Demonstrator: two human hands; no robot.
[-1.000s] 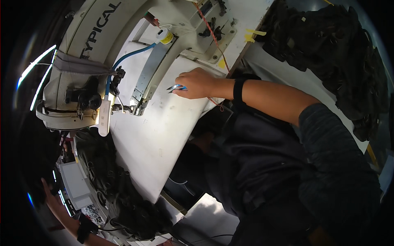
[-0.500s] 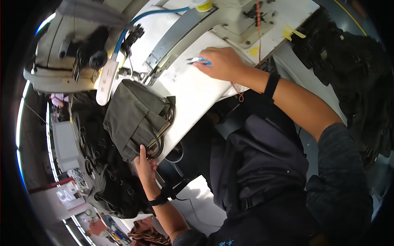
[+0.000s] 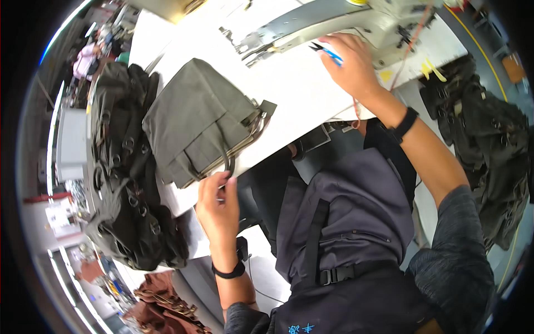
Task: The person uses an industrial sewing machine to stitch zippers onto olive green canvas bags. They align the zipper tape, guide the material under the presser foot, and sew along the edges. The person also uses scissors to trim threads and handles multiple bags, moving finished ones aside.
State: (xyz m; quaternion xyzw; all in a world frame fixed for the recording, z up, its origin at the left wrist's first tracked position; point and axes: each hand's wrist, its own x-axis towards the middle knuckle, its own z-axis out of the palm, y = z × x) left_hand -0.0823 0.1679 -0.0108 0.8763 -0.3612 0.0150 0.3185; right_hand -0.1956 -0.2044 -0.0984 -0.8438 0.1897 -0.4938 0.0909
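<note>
An olive-green fabric bag (image 3: 194, 119) with a looped handle lies on the white sewing table (image 3: 289, 106). My left hand (image 3: 218, 209) is at the near edge of this bag, just below its handle. Its fingers are curled toward the thumb, and what they hold, if anything, is hard to make out. In my right hand (image 3: 353, 64) are small blue-handled thread snips (image 3: 334, 56), dark blades pointing left. That hand rests over the table beside the sewing machine's base (image 3: 311, 28).
Dark green bags (image 3: 125, 167) are piled left of the table, and brown ones (image 3: 167, 303) lie at lower left. More dark fabric pieces (image 3: 484, 145) hang at the right. An orange cord (image 3: 413, 42) runs down past the machine.
The view has shifted, so the machine head has left the upper left. My left hand has come away from the bag's edge with its fingers curling in. The right hand still holds the snips.
</note>
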